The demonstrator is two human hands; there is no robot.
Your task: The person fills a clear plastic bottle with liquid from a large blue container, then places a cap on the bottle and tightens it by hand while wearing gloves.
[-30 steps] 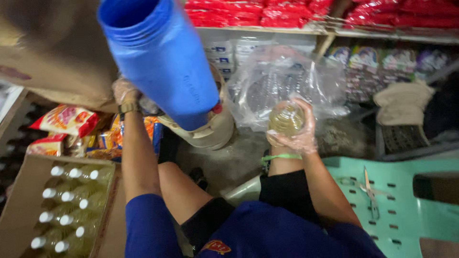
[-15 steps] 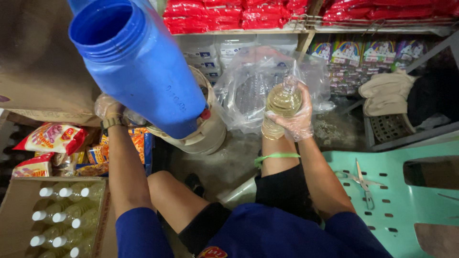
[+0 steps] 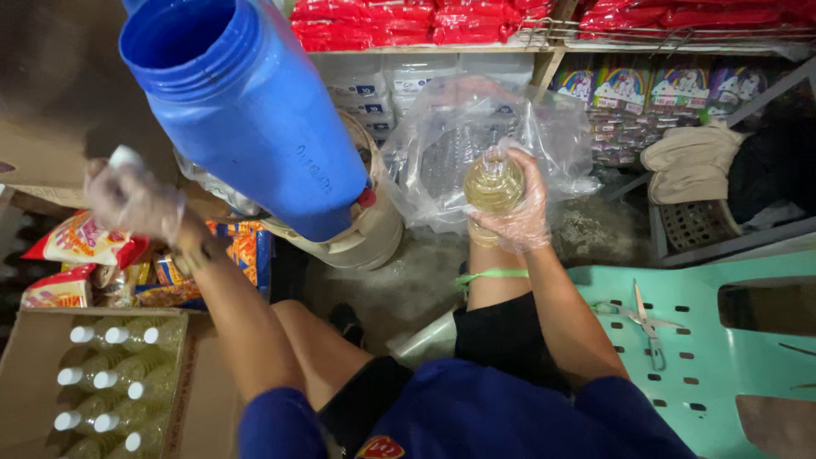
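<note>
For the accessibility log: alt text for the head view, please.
A person's gloved right hand holds a small bottle of yellow liquid, while the gloved left hand holds a white cap beside a large blue container. Below lies a cardboard box of capped bottles; scissors rest on a green stool.

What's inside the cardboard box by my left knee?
The cardboard box holds clear plastic bottles with white caps, filled with pale yellow liquid and packed upright in rows. Only caps and shoulders show; lower parts and the box floor are covered, and the frame crops the box.
</note>
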